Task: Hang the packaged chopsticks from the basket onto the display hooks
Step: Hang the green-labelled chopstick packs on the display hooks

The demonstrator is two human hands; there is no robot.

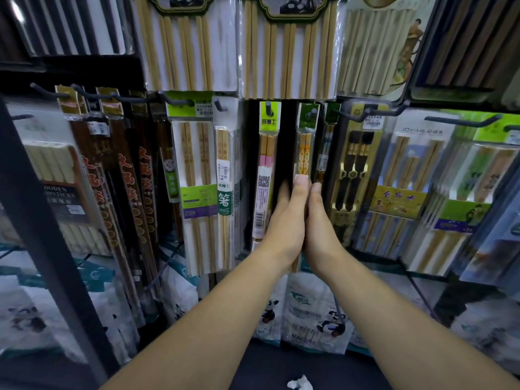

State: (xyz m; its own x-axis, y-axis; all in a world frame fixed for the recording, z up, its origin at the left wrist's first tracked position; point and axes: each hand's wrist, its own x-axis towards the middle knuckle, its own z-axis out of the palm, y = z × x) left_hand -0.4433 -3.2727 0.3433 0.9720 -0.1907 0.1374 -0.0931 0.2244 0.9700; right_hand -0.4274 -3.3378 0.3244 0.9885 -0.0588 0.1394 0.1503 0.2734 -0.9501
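While the narrow chopstick pack (304,149) hangs with its green header at the display hook (311,114), we keep its lower part between our two hands. The left hand (284,220) and the right hand (320,223) press flat on it from both sides, fingers straight and not curled. Other packs (197,164) fill the rack left and right; panda-printed bags (315,311) lie below.
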